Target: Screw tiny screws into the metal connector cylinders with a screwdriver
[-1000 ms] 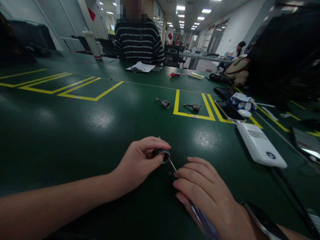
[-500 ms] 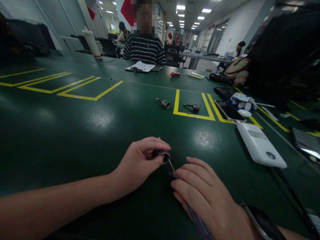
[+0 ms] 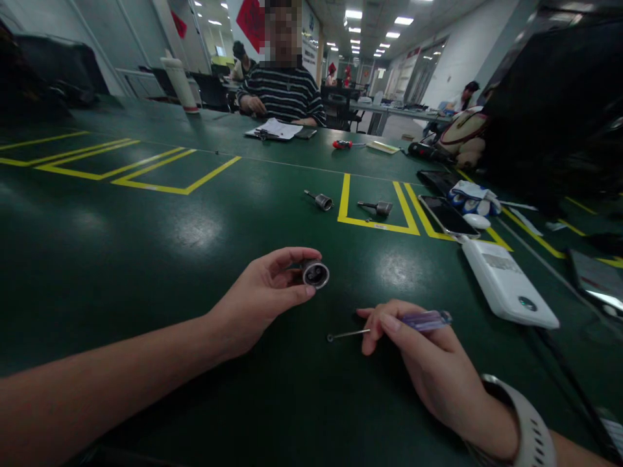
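My left hand (image 3: 272,292) is closed around a dark metal cup-shaped part (image 3: 315,275), with thumb and fingers at its sides. Its round open mouth faces me, and some small shapes show inside; its far end is hidden. In my right hand (image 3: 413,350) is a screwdriver (image 3: 426,320) with a translucent purple handle and a thin metal shaft. The shaft points left, its tip at a small dark ring-like piece (image 3: 329,338) on the green table (image 3: 219,415). Whether the tip is in the ring or just touching it, I cannot tell.
Two similar metal parts with shanks (image 3: 321,202) (image 3: 378,208) lie ahead, one inside a yellow-taped box. A white power bank (image 3: 509,282), phone (image 3: 448,215) and gloves (image 3: 474,198) are at right. A red screwdriver (image 3: 342,144) lies farther back. A person in stripes sits opposite.
The screwdriver has come out of the cup's mouth, and its tip is now at the small ring. My right hand has turned over; my left has raised the cup and turned its mouth toward me.
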The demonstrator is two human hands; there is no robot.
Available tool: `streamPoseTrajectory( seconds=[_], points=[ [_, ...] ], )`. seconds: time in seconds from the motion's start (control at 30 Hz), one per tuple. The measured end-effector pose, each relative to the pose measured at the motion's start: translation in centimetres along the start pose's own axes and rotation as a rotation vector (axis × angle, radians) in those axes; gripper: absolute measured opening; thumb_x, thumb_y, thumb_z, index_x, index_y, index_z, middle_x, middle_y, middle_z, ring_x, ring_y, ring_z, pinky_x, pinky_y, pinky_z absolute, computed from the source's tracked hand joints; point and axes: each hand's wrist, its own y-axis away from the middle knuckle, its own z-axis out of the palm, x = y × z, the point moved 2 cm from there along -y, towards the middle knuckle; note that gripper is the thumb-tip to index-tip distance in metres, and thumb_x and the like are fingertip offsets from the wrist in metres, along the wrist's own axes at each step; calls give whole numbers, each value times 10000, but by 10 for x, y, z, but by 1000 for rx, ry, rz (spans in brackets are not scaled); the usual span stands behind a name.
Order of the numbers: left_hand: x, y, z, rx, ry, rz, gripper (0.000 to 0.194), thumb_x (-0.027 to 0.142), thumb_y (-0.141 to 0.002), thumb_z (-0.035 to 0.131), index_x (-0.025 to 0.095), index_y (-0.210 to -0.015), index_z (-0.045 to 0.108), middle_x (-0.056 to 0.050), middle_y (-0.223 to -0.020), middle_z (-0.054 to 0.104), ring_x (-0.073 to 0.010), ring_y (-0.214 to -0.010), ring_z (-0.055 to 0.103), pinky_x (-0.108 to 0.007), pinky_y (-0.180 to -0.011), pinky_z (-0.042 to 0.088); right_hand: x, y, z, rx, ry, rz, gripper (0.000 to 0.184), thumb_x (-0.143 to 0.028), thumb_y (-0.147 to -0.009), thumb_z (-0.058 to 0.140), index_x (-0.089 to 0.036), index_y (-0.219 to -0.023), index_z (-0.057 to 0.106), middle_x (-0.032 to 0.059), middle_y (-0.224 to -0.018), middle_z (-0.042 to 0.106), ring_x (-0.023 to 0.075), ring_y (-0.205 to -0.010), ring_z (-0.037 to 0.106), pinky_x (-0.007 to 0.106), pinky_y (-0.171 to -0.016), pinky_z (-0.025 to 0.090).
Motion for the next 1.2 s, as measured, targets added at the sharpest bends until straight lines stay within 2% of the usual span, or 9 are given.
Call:
streamPoseTrajectory(
  seconds=[0.13, 0.27, 0.37, 0.5, 0.57, 0.7, 0.77, 0.93, 1.2],
  points=[
    [2, 1, 0, -8, 34, 58, 369, 97, -668, 745, 183, -1003, 614, -17, -1057, 688, -143, -979, 629, -244, -862, 503, -4, 2, 3, -3, 74, -31, 297, -416, -867, 540, -201, -688, 639, 7, -663, 639, 179, -799, 630, 372, -948, 424],
    [5, 4, 2, -19, 92, 46, 292, 164, -707, 724, 177, -983, 628, -32, -1005, 695, -181, -962, 636, -295, -823, 530, -8, 4, 4, 41, 189, -88, 291, -379, -881, 520, -202, -679, 630, 0, -641, 629, 153, -675, 619, 357, -864, 481],
    [6, 5, 3, -26, 128, 34, 291, 208, -708, 721, 172, -986, 641, -42, -1011, 694, -203, -977, 635, -325, -853, 519, -12, 8, 6, 64, 360, -243, 224, -303, -894, 505, -203, -725, 614, -1, -682, 622, 154, -721, 614, 375, -898, 469],
    [4, 5, 3, -17, 58, 28, 320, 198, -689, 729, 164, -999, 654, -45, -993, 710, -178, -945, 644, -288, -860, 496, -17, 12, 13, -54, 586, -400, 121, -165, -893, 480, -196, -841, 584, 1, -776, 625, 141, -800, 602, 378, -971, 421],
    [2, 3, 3, -19, 16, 21, 330, 181, -686, 730, 168, -1007, 655, -40, -974, 719, -164, -923, 650, -275, -848, 497, -21, 13, 15, -83, 636, -478, 119, -126, -885, 476, -191, -859, 573, 0, -788, 623, 131, -818, 608, 346, -974, 421],
    [-2, 3, 2, -50, -39, 40, 321, 147, -700, 706, 181, -1015, 650, -26, -928, 730, -150, -880, 664, -261, -815, 510, -29, 17, 13, -39, 684, -727, 111, -113, -876, 481, -170, -904, 572, 14, -812, 651, 120, -854, 635, 296, -988, 420],
    [-3, 4, 3, -69, -63, 56, 303, 144, -718, 682, 182, -1017, 648, -22, -896, 732, -148, -856, 671, -259, -796, 520, -31, 17, 13, -39, 729, -804, 111, -120, -881, 481, -152, -912, 583, 31, -828, 668, 120, -866, 645, 279, -991, 426],
    [-4, 8, 6, -84, -181, 100, 265, 141, -723, 658, 169, -987, 668, -33, -927, 720, -168, -883, 674, -270, -795, 534, -31, 16, 15, -74, 822, -815, 116, -140, -893, 495, -139, -934, 603, 55, -867, 694, 128, -937, 647, 246, -965, 459],
    [-3, 9, 8, -71, -251, 194, 261, 112, -708, 649, 181, -954, 697, -37, -1026, 688, -162, -926, 668, -257, -841, 536, -32, 17, 18, -63, 860, -801, 125, -183, -908, 498, -151, -951, 610, 68, -896, 709, 161, -938, 655, 283, -886, 535]
  ],
)
